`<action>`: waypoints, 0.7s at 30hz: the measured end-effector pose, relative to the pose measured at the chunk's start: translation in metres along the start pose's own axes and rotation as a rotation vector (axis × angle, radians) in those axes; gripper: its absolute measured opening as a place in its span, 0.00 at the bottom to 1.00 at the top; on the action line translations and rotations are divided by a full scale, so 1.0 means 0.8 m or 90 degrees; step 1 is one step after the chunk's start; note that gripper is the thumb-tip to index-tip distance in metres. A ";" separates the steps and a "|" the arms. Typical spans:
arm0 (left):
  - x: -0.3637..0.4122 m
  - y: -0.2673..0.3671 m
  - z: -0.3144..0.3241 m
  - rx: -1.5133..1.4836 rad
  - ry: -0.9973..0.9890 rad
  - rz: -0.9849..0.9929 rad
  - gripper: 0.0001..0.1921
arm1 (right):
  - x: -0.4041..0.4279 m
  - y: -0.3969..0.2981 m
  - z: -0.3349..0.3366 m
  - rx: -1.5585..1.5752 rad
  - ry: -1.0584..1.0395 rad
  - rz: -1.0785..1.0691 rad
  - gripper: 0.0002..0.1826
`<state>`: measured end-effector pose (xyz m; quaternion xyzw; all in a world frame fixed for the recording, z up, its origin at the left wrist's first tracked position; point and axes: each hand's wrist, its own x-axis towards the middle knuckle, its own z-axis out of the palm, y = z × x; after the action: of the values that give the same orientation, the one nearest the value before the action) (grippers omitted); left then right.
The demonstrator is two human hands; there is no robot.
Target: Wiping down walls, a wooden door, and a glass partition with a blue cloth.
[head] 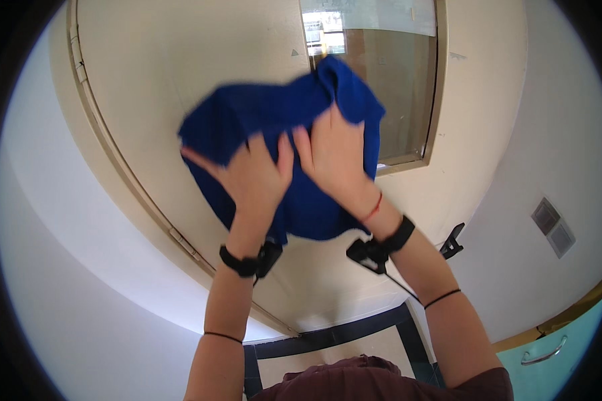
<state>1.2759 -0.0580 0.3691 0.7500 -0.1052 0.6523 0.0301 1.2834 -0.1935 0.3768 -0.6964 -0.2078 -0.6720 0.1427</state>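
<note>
A blue cloth is spread and bunched in front of a cream door, its top edge folded over the fingers of both hands. My left hand grips the cloth's left part, thumb up and the little-finger side near its left edge. Close beside it, my right hand holds the right part, with most fingertips hidden under a fold. The cloth's upper right corner overlaps the lower left of the door's glass pane. Whether the cloth touches the door I cannot tell.
Hinges run down the door's left side, beside a white wall. On the right wall is a switch plate. A teal drawer front with a metal handle stands at lower right. Dark-bordered floor tiles lie below.
</note>
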 end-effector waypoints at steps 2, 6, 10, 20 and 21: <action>-0.054 -0.007 0.007 0.008 0.004 0.020 0.27 | -0.059 -0.008 0.004 0.029 -0.089 0.058 0.26; -0.175 -0.023 0.034 -0.049 -0.089 -0.029 0.33 | -0.161 -0.022 0.017 -0.037 -0.122 0.049 0.29; -0.293 -0.045 0.062 -0.072 -0.223 0.058 0.41 | -0.264 -0.026 0.045 -0.046 -0.323 -0.075 0.25; -0.438 -0.083 0.005 -0.072 -0.900 -0.080 0.33 | -0.389 -0.066 0.005 0.410 -0.392 0.099 0.11; -0.438 -0.083 0.004 -0.071 -0.833 -0.044 0.34 | -0.377 -0.065 0.002 0.406 -0.392 0.095 0.11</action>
<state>1.2474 0.0477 0.0299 0.9922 -0.1113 0.0536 0.0197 1.2569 -0.1769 0.0723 -0.7981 -0.3865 -0.3238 0.3300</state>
